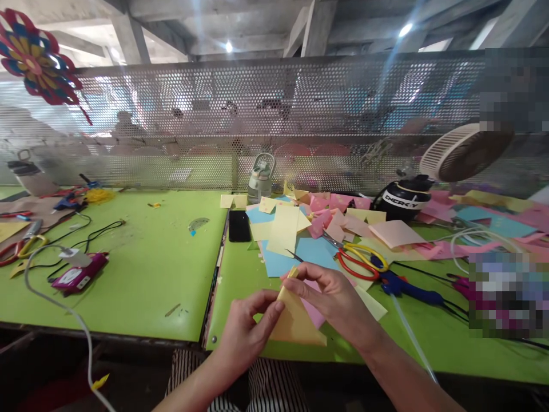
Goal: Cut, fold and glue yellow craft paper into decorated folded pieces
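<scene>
A folded yellow sheet of paper [295,323] is held up near the table's front edge. Its lower left side is pinched between thumb and fingers of my left hand [251,323]. My right hand [337,300] grips the narrow folded top, with the thumb pressed along the paper. Part of the fold is hidden behind the fingers. Behind my hands lie a blue sheet [274,260] and a pale yellow sheet [283,229]. A pink sheet [315,312] shows beneath my right hand. Scissors with red and yellow handles [358,266] rest to the right.
A black phone [239,226] and a clear bottle [260,180] stand left of the paper pile. At right are a blue-handled glue gun [412,290], a black jug [405,197] and a fan [463,151]. A purple power strip [81,273] with cables lies at left.
</scene>
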### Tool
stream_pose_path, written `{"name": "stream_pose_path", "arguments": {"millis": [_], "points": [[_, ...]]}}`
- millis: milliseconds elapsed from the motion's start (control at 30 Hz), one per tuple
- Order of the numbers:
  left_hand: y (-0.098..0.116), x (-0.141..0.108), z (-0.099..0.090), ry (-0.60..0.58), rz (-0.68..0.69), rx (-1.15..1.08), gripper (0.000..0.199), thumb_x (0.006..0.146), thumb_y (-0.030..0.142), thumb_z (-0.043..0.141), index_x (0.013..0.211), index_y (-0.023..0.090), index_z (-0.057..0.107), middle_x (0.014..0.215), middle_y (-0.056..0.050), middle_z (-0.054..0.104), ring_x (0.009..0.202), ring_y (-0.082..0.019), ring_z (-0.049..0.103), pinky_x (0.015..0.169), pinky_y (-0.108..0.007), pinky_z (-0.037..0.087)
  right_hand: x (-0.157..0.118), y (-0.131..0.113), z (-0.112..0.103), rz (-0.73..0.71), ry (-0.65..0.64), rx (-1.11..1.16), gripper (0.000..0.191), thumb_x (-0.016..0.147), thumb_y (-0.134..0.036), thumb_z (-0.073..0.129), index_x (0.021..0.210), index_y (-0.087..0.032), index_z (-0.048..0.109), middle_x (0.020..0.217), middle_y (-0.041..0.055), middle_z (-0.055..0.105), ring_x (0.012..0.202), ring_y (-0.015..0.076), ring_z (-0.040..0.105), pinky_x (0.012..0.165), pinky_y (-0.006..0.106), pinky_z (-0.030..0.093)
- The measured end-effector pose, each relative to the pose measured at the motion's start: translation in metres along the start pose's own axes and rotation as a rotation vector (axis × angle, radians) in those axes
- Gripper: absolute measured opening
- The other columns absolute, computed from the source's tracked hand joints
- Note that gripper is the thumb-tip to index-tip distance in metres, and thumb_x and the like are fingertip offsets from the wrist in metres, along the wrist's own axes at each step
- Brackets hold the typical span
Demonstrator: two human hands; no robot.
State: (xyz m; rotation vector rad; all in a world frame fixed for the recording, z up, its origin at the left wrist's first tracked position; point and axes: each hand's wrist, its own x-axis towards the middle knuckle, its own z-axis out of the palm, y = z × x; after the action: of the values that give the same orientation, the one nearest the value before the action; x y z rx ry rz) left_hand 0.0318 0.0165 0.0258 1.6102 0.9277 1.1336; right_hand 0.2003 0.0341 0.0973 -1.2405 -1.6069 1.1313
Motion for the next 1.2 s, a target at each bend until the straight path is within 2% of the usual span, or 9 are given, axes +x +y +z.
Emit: {"name": "stream_pose_path", "arguments": {"millis": [233,400,500,667,767,900,1000,1100,1200], "points": [[-0.001,0.001,-0.001,0.017,-0.027,0.045,0.033,0.097,0.040,0.050,0.089,0.017,0.072,0.075,-0.002,0.069,0.068,-0.013,0.059,0.061,-0.021,0.040,0.001,0.004,0.001,-0.010,0.009,-0.001,0.033,0.080,-0.051,0.069,0.068,-0.020,0.063,0.073,-0.0012,0.062,0.069,0.0130,0.054,0.063,0.024,0.044],[-0.003,0.006,-0.001,-0.002,-0.110,-0.092,0.032,0.093,0.044,0.055,0.086,0.016,0.070,0.075,-0.002,0.067,0.067,-0.013,0.055,0.061,-0.021,0.039,0.007,0.006,0.003,0.021,0.050,-0.007,0.033,0.078,-0.051,0.070,0.066,-0.021,0.062,0.068,-0.0029,0.058,0.065,0.0124,0.052,0.063,0.025,0.043],[-0.004,0.013,-0.003,0.007,-0.169,-0.194,0.036,0.088,0.050,0.061,0.080,0.016,0.068,0.073,-0.001,0.064,0.066,-0.012,0.052,0.060,-0.021,0.039,0.012,0.009,0.002,0.029,0.036,-0.010,0.035,0.078,-0.055,0.069,0.071,-0.021,0.063,0.074,-0.0010,0.063,0.071,0.0144,0.056,0.067,0.027,0.045],[-0.013,0.020,-0.014,0.133,-0.240,-0.284,0.041,0.082,0.057,0.067,0.079,0.015,0.067,0.072,0.001,0.060,0.066,-0.011,0.050,0.061,-0.020,0.040,0.006,0.019,-0.008,0.145,-0.162,-0.105,0.046,0.079,-0.060,0.066,0.103,-0.022,0.069,0.100,0.0061,0.073,0.091,0.0221,0.066,0.077,0.031,0.051],[-0.020,0.021,-0.020,0.222,-0.230,-0.304,0.040,0.083,0.056,0.067,0.082,0.016,0.067,0.075,0.001,0.060,0.067,-0.010,0.049,0.062,-0.019,0.042,-0.005,0.026,-0.011,0.148,-0.255,-0.272,0.041,0.076,-0.051,0.073,0.106,-0.024,0.070,0.106,0.0050,0.074,0.097,0.0238,0.067,0.081,0.032,0.052],[-0.023,0.021,-0.022,0.361,-0.181,-0.369,0.037,0.084,0.054,0.068,0.084,0.017,0.066,0.075,0.002,0.058,0.064,-0.008,0.047,0.059,-0.017,0.041,-0.021,0.030,-0.006,0.133,-0.152,-0.321,0.028,0.080,-0.048,0.069,0.095,-0.024,0.068,0.091,0.0024,0.074,0.084,0.0215,0.069,0.070,0.030,0.054],[-0.022,0.019,-0.020,0.485,-0.128,-0.441,0.036,0.083,0.054,0.070,0.083,0.018,0.065,0.070,0.004,0.054,0.059,-0.007,0.044,0.055,-0.015,0.040,-0.032,0.029,0.001,0.116,-0.056,-0.245,0.034,0.081,-0.050,0.069,0.103,-0.025,0.064,0.098,0.0026,0.074,0.082,0.0195,0.070,0.067,0.028,0.056],[-0.022,0.015,-0.017,0.602,-0.044,-0.486,0.035,0.082,0.054,0.071,0.082,0.020,0.065,0.072,0.004,0.057,0.061,-0.006,0.049,0.057,-0.014,0.043,-0.041,0.031,0.009,-0.003,0.117,-0.206,0.050,0.075,-0.052,0.075,0.116,-0.028,0.058,0.117,0.0045,0.070,0.080,0.0174,0.070,0.069,0.029,0.057],[-0.023,0.011,-0.015,0.699,0.035,-0.472,0.033,0.082,0.053,0.072,0.079,0.021,0.065,0.072,0.005,0.060,0.062,-0.006,0.053,0.059,-0.014,0.045,-0.046,0.036,0.015,-0.184,0.251,-0.275,0.039,0.077,-0.049,0.075,0.108,-0.030,0.060,0.106,0.0020,0.071,0.076,0.0161,0.069,0.069,0.029,0.057]]}}
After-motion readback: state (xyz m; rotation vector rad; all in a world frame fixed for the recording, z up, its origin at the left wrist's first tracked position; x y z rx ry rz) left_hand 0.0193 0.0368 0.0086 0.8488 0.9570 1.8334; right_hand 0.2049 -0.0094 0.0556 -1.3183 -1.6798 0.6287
